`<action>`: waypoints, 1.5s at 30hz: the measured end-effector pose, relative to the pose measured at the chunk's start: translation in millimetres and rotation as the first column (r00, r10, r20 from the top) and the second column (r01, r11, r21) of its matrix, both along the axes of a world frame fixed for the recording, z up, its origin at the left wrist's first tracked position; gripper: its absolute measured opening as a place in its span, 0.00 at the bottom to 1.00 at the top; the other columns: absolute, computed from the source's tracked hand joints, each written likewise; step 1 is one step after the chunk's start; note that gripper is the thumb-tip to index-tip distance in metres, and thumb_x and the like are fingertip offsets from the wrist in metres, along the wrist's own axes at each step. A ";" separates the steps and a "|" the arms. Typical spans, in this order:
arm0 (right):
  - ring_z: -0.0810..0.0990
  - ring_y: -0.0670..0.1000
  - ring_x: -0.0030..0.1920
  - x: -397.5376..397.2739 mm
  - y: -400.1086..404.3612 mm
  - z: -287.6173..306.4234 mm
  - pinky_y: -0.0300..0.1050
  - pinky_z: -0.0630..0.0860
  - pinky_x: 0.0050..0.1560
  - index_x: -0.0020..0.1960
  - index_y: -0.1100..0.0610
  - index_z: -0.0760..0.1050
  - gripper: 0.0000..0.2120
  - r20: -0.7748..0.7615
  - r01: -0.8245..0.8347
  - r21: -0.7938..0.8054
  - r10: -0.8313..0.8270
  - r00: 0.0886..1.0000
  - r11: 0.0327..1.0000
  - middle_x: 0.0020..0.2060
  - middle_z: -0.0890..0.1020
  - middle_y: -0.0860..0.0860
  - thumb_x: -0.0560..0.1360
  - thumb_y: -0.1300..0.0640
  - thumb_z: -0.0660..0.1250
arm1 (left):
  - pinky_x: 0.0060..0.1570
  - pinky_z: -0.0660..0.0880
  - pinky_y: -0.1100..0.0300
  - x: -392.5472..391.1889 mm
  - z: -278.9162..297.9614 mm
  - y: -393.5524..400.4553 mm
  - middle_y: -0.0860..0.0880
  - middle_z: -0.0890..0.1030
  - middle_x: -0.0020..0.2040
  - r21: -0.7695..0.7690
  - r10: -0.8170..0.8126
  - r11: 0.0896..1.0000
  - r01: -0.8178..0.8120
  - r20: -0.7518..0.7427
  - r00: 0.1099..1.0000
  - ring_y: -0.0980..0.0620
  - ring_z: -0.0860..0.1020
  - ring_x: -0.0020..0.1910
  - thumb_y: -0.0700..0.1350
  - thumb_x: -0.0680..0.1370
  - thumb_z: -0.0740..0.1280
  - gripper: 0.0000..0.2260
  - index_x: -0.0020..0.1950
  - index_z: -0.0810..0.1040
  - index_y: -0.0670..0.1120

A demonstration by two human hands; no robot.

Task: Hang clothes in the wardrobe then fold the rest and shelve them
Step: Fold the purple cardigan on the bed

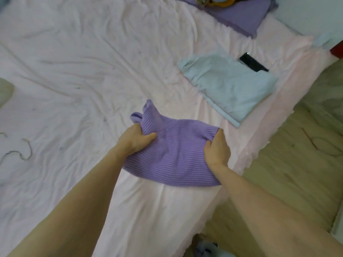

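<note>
A purple ribbed knit top (176, 156) lies on the pink bed sheet (83, 71) near the bed's right edge. My left hand (136, 139) grips a bunched fold at its upper left, beside the collar that sticks up. My right hand (217, 149) grips the top's right edge, fingers curled into the cloth. A light blue garment (230, 86) lies folded on the sheet, further back and to the right.
A black phone (253, 62) rests by the far edge of the blue garment. A purple pillow (241, 13) with colourful cloth on it sits at the back. Loose grey yarn (24, 151) lies at the left. Wooden floor (297, 154) runs along the bed's right side.
</note>
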State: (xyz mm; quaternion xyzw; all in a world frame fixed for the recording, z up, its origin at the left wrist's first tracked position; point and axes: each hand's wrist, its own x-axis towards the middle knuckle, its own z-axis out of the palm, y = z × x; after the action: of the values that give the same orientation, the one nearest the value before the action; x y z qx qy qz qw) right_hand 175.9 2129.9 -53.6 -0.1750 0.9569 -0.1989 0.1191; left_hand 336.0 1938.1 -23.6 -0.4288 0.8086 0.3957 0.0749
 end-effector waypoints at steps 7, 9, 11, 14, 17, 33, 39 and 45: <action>0.76 0.63 0.58 -105.4 -22.1 66.2 0.52 0.72 0.49 0.72 0.62 0.59 0.22 -0.090 0.071 -0.159 -0.086 0.992 0.985 0.66 0.72 0.57 0.79 0.62 0.57 | 0.46 0.69 0.53 -114.8 74.7 -12.7 0.40 0.76 0.57 -0.261 -0.020 0.965 -0.013 -0.126 0.992 0.39 0.76 0.54 0.50 0.77 0.66 0.19 0.61 0.69 0.40; 0.76 0.62 0.59 -136.6 -31.4 76.2 0.52 0.72 0.51 0.74 0.62 0.58 0.23 -0.079 0.074 -0.200 -0.091 0.993 0.977 0.67 0.71 0.57 0.80 0.63 0.56 | 0.43 0.69 0.52 -157.9 85.9 -14.3 0.42 0.74 0.57 -0.355 -0.056 0.935 0.014 -0.109 0.993 0.39 0.75 0.53 0.51 0.77 0.65 0.17 0.60 0.68 0.41; 0.74 0.61 0.62 -179.7 -41.8 81.9 0.51 0.71 0.54 0.75 0.62 0.56 0.24 -0.060 0.086 -0.240 -0.104 0.993 0.967 0.69 0.70 0.57 0.80 0.63 0.56 | 0.42 0.70 0.50 -214.9 93.9 -20.6 0.43 0.72 0.57 -0.439 -0.090 0.897 0.043 -0.088 0.992 0.40 0.75 0.52 0.50 0.77 0.64 0.16 0.60 0.67 0.42; 0.75 0.62 0.59 -232.3 -54.5 82.9 0.51 0.72 0.51 0.73 0.62 0.60 0.22 -0.053 0.120 -0.311 -0.143 0.988 0.943 0.66 0.73 0.58 0.79 0.66 0.56 | 0.38 0.65 0.51 -292.3 97.8 -30.8 0.44 0.73 0.56 -0.531 -0.147 0.842 0.098 -0.051 0.988 0.41 0.74 0.52 0.47 0.77 0.63 0.14 0.59 0.67 0.42; 0.77 0.60 0.59 -283.7 -64.7 70.1 0.48 0.71 0.49 0.71 0.61 0.63 0.22 -0.028 0.155 -0.409 -0.182 0.983 0.899 0.65 0.74 0.57 0.77 0.68 0.58 | 0.38 0.64 0.52 -371.6 93.1 -41.3 0.45 0.74 0.55 -0.583 -0.198 0.796 0.166 0.008 0.980 0.42 0.73 0.52 0.46 0.76 0.63 0.13 0.58 0.67 0.43; 0.76 0.53 0.63 -400.8 -55.4 -38.3 0.51 0.74 0.64 0.74 0.56 0.60 0.36 0.621 0.639 -0.484 -0.280 0.732 0.598 0.66 0.74 0.52 0.73 0.47 0.72 | 0.54 0.67 0.46 -519.4 -35.6 -60.7 0.43 0.75 0.60 -0.623 -0.112 0.715 0.318 0.348 0.931 0.40 0.72 0.59 0.36 0.78 0.57 0.13 0.62 0.67 0.41; 0.75 0.60 0.63 -389.4 -56.6 -68.1 0.47 0.71 0.59 0.75 0.62 0.59 0.28 0.244 0.347 -0.324 -0.276 0.930 0.880 0.66 0.73 0.59 0.78 0.58 0.64 | 0.55 0.66 0.43 -512.3 -70.4 -71.2 0.39 0.75 0.59 -0.640 -0.047 0.734 0.229 0.288 0.956 0.37 0.72 0.58 0.36 0.79 0.53 0.13 0.63 0.67 0.39; 0.78 0.62 0.54 -379.0 -58.0 -94.5 0.51 0.73 0.50 0.62 0.63 0.71 0.15 0.150 0.273 -0.212 -0.245 0.958 0.938 0.57 0.78 0.61 0.75 0.65 0.63 | 0.58 0.65 0.42 -514.3 -91.6 -80.9 0.37 0.74 0.61 -0.613 -0.059 0.760 0.215 0.265 0.963 0.36 0.72 0.60 0.37 0.80 0.53 0.13 0.64 0.67 0.38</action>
State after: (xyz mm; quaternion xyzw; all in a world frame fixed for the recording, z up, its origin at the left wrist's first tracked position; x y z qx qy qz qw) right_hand -203.2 2071.9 -148.1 -0.0478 0.9329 -0.3329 0.1286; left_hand -178.3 1857.2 -115.2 -0.4106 0.9097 0.0396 0.0470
